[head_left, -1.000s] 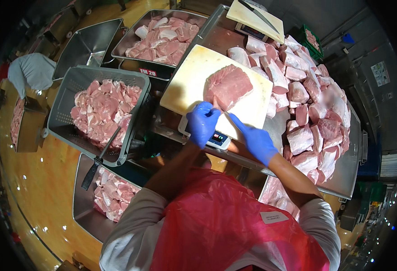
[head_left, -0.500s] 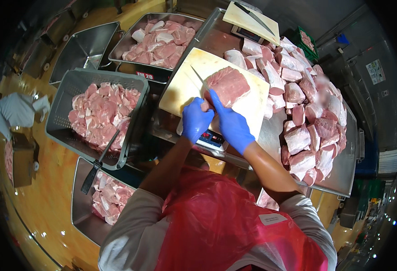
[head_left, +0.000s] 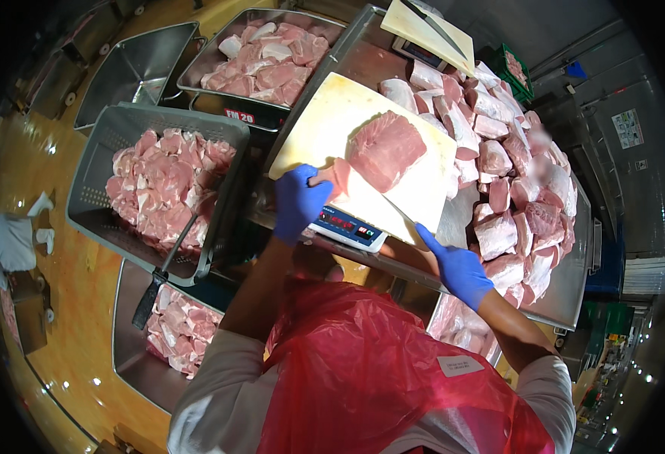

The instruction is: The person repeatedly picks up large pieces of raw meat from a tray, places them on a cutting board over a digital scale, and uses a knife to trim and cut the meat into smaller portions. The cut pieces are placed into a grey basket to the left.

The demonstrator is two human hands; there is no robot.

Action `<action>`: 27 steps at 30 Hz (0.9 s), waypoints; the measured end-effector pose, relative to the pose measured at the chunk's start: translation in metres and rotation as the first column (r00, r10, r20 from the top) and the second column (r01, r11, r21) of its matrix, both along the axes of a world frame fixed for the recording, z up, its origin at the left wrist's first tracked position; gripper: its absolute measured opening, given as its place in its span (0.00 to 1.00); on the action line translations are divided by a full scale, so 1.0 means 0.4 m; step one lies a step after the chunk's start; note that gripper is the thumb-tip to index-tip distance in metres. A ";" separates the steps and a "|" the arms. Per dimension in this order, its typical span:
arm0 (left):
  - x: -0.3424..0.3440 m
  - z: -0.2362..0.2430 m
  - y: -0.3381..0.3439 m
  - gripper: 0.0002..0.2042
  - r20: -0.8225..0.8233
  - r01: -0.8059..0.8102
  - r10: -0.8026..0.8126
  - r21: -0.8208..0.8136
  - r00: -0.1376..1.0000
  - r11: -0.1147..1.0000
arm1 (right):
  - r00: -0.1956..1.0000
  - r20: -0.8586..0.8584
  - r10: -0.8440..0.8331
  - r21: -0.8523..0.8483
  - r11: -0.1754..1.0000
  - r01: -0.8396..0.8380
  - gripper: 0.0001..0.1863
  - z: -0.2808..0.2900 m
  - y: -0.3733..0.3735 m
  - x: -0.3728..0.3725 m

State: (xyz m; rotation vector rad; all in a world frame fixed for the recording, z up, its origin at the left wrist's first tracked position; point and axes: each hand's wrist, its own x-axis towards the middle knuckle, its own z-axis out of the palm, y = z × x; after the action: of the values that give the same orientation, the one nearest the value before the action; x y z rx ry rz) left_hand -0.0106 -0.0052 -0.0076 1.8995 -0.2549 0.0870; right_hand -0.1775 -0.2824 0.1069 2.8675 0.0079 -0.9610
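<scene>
Pink, flat meat slab [head_left: 387, 150] on white board [head_left: 325, 129]; left fingers [head_left: 302, 198] pinch its strip [head_left: 337, 175], right fingers [head_left: 457, 265] grip a knife [head_left: 402, 218].

Hands parted, left hand [head_left: 300, 200] gripping meat strip [head_left: 337, 175], right hand [head_left: 459, 265] withdrawn

Blue-gloved hands [head_left: 300, 203], pink meat slab [head_left: 386, 150], cream cutting board [head_left: 332, 121], red apron [head_left: 378, 378], grey basket [head_left: 105, 151]

Bright, sharp centre; perhaps blurred rim
</scene>
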 end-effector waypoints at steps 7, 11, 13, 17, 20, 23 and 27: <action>-0.032 0.016 0.011 0.11 0.018 0.167 -0.168 0.054 0.986 0.985 | 0.955 0.290 -0.062 0.357 0.933 -0.048 0.44 -0.028 0.115 0.045; -0.007 -0.001 0.028 0.13 -0.081 0.151 -0.142 0.108 0.987 0.983 | 0.899 0.422 -0.121 0.435 0.897 -0.083 0.47 -0.089 0.209 0.187; 0.002 -0.003 0.043 0.15 -0.009 0.103 -0.103 0.114 0.995 0.988 | 0.930 0.353 -0.103 0.384 0.922 -0.043 0.48 -0.084 0.213 0.221; 0.036 0.060 0.096 0.14 -0.139 0.112 -0.087 0.181 0.986 0.977 | 0.908 0.409 -0.087 0.444 0.889 -0.114 0.41 -0.090 0.104 0.100; 0.062 0.104 0.304 0.09 -0.057 0.049 -0.044 0.089 0.997 0.995 | 0.993 0.115 -0.036 0.205 0.979 0.011 0.43 0.001 0.018 0.002; 0.082 0.190 0.516 0.03 -0.001 -0.174 0.174 -0.050 0.985 0.984 | 0.950 0.284 -0.134 0.347 0.937 0.028 0.42 -0.076 -0.113 -0.128; 0.212 0.078 0.861 0.17 0.297 -0.492 0.420 0.713 0.857 0.500 | 0.799 0.409 -0.440 0.644 0.760 0.089 0.39 -0.115 -0.124 -0.111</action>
State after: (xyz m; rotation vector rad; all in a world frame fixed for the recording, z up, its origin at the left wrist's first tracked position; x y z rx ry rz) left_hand 0.0743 0.3391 0.0237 2.8128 0.2304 0.4960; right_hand -0.2218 -0.3319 0.0609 3.7235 -0.2127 -0.1042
